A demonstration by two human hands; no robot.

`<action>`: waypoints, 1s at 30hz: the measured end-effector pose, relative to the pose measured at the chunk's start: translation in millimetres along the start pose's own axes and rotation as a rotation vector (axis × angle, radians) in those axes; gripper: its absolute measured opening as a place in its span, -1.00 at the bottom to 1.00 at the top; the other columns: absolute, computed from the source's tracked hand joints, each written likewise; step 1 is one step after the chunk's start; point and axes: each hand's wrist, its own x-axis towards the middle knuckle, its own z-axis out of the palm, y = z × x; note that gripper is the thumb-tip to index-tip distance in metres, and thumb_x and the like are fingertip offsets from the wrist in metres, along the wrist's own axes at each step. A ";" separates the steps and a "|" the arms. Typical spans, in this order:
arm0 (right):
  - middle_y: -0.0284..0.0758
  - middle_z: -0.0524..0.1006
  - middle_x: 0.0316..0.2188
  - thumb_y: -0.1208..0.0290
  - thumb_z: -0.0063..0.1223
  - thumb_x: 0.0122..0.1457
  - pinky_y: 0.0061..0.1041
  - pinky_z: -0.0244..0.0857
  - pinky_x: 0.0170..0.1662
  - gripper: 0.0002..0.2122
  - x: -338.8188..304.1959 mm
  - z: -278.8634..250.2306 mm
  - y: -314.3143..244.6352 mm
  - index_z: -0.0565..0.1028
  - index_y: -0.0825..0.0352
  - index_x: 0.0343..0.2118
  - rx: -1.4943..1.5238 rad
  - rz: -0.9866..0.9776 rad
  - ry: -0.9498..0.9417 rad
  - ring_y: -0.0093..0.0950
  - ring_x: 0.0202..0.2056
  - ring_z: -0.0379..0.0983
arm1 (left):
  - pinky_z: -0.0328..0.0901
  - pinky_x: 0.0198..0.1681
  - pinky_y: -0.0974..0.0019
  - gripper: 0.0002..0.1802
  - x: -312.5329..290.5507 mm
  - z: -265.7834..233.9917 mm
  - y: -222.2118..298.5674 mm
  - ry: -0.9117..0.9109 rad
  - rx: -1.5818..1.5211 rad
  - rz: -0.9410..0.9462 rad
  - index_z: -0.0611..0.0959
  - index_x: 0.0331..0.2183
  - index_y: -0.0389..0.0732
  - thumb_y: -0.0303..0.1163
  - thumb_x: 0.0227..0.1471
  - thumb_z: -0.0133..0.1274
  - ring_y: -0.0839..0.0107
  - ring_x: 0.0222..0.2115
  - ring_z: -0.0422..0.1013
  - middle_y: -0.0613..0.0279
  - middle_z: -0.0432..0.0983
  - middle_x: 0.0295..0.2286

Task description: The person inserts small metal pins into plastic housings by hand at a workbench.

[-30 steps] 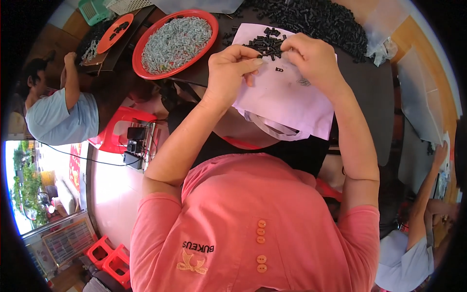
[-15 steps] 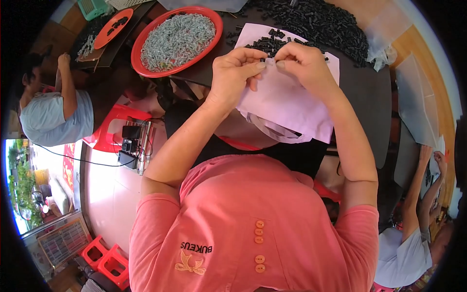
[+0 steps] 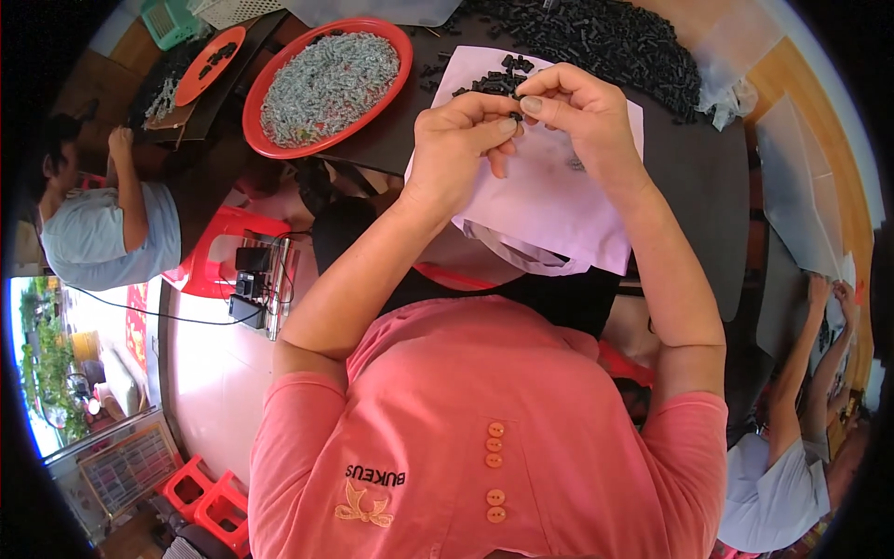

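Above a pale pink cloth (image 3: pixel 559 214) on the dark table, my two hands meet fingertip to fingertip. A small black plastic part (image 3: pixel 515 116) is pinched between thumb and fingers of my left hand (image 3: pixel 456 144). My right hand (image 3: pixel 587 116) is closed in a pinch just beside it, at the part's upper end; whatever lies between those fingertips is too small to make out. Loose black parts (image 3: pixel 484 84) lie on the cloth behind my fingers.
A big heap of black parts (image 3: pixel 605 47) covers the table's far side. At the left stands a red basin (image 3: pixel 251 116) full of small clear pieces (image 3: pixel 326 84). A clear plastic bag (image 3: pixel 731 102) lies at the right. Two other people work at either side.
My hands have shifted slightly, the right one a little upward. The black part now shows between my fingertips, where a pale bit showed before.
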 end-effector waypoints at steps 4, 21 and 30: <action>-0.42 0.55 -0.43 0.54 0.16 0.10 -0.65 0.31 -0.27 -0.88 0.5 1.1 -3.9 0.58 0.41 -0.30 0.014 0.052 -0.008 -0.65 -0.39 0.41 | 0.33 -0.50 0.45 -0.80 1.4 -0.5 -1.6 -0.021 -0.020 0.020 0.60 -0.20 -0.47 -0.60 0.09 0.06 0.48 -0.50 0.43 0.14 0.54 -0.41; -0.39 0.56 -0.39 0.57 0.14 0.11 -0.63 0.33 -0.18 -0.89 1.0 2.6 6.6 0.58 0.42 -0.29 0.105 0.051 0.005 -0.62 -0.34 0.45 | 0.34 -0.59 0.45 -0.82 2.5 3.6 -5.0 0.025 -0.095 0.011 0.60 -0.26 -0.47 -0.62 0.03 0.10 0.46 -0.55 0.45 0.11 0.56 -0.47; -0.37 0.57 -0.41 0.56 0.14 0.11 -0.61 0.34 -0.20 -0.89 -1.9 7.6 -1.7 0.59 0.44 -0.29 0.145 0.087 -0.019 -0.61 -0.36 0.46 | 0.33 -0.60 0.44 -0.83 0.0 3.0 -1.8 0.027 -0.176 -0.008 0.59 -0.26 -0.46 -0.63 0.03 0.10 0.45 -0.56 0.45 0.11 0.54 -0.48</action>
